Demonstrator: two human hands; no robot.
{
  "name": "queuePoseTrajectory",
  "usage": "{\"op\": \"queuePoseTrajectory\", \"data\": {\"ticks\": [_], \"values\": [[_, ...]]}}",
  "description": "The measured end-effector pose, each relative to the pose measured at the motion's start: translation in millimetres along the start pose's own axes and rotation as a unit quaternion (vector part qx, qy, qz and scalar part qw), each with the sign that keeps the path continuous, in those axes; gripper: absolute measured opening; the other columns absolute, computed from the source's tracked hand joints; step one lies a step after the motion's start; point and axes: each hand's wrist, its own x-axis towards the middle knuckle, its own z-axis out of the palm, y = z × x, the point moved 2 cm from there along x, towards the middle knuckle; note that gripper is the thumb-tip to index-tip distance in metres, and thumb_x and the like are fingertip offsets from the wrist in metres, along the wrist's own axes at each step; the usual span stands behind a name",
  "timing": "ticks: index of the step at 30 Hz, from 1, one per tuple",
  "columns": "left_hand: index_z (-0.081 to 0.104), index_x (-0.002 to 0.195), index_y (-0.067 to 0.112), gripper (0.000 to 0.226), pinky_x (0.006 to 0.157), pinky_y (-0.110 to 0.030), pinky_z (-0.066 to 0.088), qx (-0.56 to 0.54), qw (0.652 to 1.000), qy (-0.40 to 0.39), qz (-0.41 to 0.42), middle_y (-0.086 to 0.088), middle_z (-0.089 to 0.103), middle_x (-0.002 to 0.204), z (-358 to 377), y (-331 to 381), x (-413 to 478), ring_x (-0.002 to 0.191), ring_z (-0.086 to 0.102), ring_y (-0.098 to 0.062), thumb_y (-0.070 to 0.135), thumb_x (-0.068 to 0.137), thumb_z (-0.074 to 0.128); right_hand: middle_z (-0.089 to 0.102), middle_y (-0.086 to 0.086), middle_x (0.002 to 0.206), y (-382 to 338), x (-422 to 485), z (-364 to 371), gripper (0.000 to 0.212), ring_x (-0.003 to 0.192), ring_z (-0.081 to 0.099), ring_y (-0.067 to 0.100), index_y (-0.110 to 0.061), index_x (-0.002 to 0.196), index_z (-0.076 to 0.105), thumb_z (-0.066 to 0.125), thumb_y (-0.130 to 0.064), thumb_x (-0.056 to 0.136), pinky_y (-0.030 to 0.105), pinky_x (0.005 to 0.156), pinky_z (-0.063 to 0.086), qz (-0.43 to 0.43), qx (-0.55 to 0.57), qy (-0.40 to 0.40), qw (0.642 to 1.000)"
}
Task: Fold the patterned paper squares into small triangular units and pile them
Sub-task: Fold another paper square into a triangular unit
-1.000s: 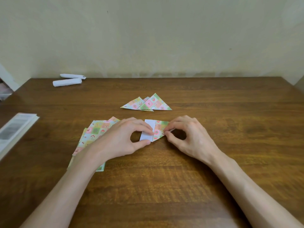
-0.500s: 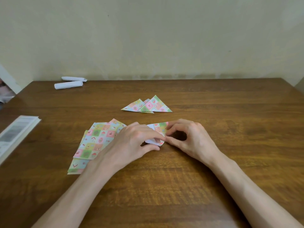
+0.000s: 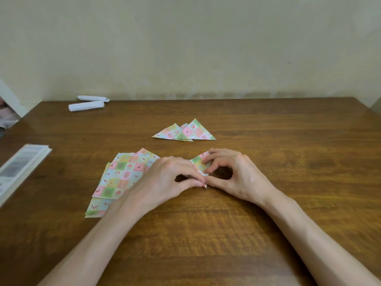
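A small patterned paper piece (image 3: 199,163), partly folded, lies on the wooden table (image 3: 288,162) between my hands. My left hand (image 3: 171,180) pinches its lower left part with thumb and forefinger. My right hand (image 3: 233,174) pinches its right side, forefinger on top and thumb below. Most of the piece is hidden under the fingers. A stack of flat patterned squares (image 3: 121,176) lies to the left, partly under my left wrist. Farther back rests a small pile of folded triangles (image 3: 185,132).
Two rolled white papers (image 3: 87,103) lie at the table's back left corner. A printed booklet (image 3: 18,172) sits at the left edge. A pale wall stands behind the table.
The white flap seen a second ago has been folded over; only the patterned side shows. My left hand slid right over the piece, and both thumbs now meet at its lower tip.
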Motion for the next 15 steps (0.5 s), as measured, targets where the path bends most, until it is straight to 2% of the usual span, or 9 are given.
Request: {"op": "queuePoseTrajectory", "data": {"ticks": [3, 5, 7, 10, 12, 15], "values": [[0.083, 0.100, 0.036, 0.016, 0.086, -0.021, 0.052, -0.011, 0.999, -0.019, -0.028, 0.025, 0.072, 0.095, -4.8, -1.1, -1.7, 0.097, 0.067, 0.002, 0.033, 0.084, 0.084, 0.072, -0.020, 0.120, 3.2, 1.0, -1.6, 0.021, 0.135, 0.049, -0.005, -0.028, 0.089, 0.079, 0.087, -0.045, 0.079, 0.040, 0.117, 0.036, 0.015, 0.004, -0.015, 1.000], [0.082, 0.096, 0.038, 0.013, 0.088, -0.023, 0.052, -0.026, 0.997, -0.038, -0.060, 0.024, 0.071, 0.096, -10.1, -4.9, -3.2, 0.099, 0.067, 0.001, 0.036, 0.083, 0.084, 0.070, -0.022, 0.122, 5.5, 1.9, -2.5, 0.020, 0.139, 0.044, -0.006, -0.030, 0.090, 0.079, 0.087, -0.044, 0.079, 0.040, 0.121, 0.030, 0.023, 0.009, -0.032, 0.999], [0.082, 0.092, 0.041, 0.010, 0.092, -0.026, 0.052, -0.028, 0.995, -0.058, -0.074, 0.026, 0.070, 0.099, -10.9, -6.2, -3.9, 0.103, 0.066, 0.001, 0.040, 0.083, 0.083, 0.069, -0.024, 0.125, 6.5, 2.2, -2.7, 0.018, 0.141, 0.039, -0.008, -0.032, 0.092, 0.079, 0.086, -0.044, 0.080, 0.031, 0.122, 0.023, 0.026, 0.006, -0.041, 0.999], [0.081, 0.093, 0.045, 0.010, 0.097, -0.037, 0.051, -0.016, 0.995, -0.070, -0.073, 0.028, 0.067, 0.104, -6.5, -6.4, -5.4, 0.110, 0.062, -0.002, 0.049, 0.083, 0.081, 0.066, -0.025, 0.127, 5.3, 2.0, -2.8, 0.017, 0.139, 0.040, -0.007, -0.034, 0.094, 0.081, 0.084, -0.045, 0.081, 0.010, 0.111, 0.015, 0.015, -0.024, -0.034, 0.999], [0.081, 0.093, 0.045, 0.010, 0.098, -0.039, 0.051, -0.018, 0.994, -0.074, -0.076, 0.028, 0.066, 0.106, -6.2, -7.3, -5.7, 0.112, 0.061, -0.004, 0.049, 0.083, 0.081, 0.067, -0.024, 0.125, 4.0, 1.7, -3.1, 0.017, 0.132, 0.044, -0.005, -0.035, 0.094, 0.081, 0.083, -0.046, 0.082, 0.004, 0.104, 0.014, 0.012, -0.041, -0.031, 0.999], [0.081, 0.090, 0.043, 0.009, 0.099, -0.035, 0.048, -0.018, 0.994, -0.067, -0.079, 0.027, 0.066, 0.104, -6.7, -5.3, -4.9, 0.111, 0.060, -0.001, 0.048, 0.083, 0.081, 0.068, -0.024, 0.121, 1.0, 0.8, -3.1, 0.014, 0.127, 0.048, -0.005, -0.036, 0.094, 0.081, 0.081, -0.045, 0.084, 0.013, 0.108, 0.021, 0.010, -0.037, -0.037, 0.999]]}}
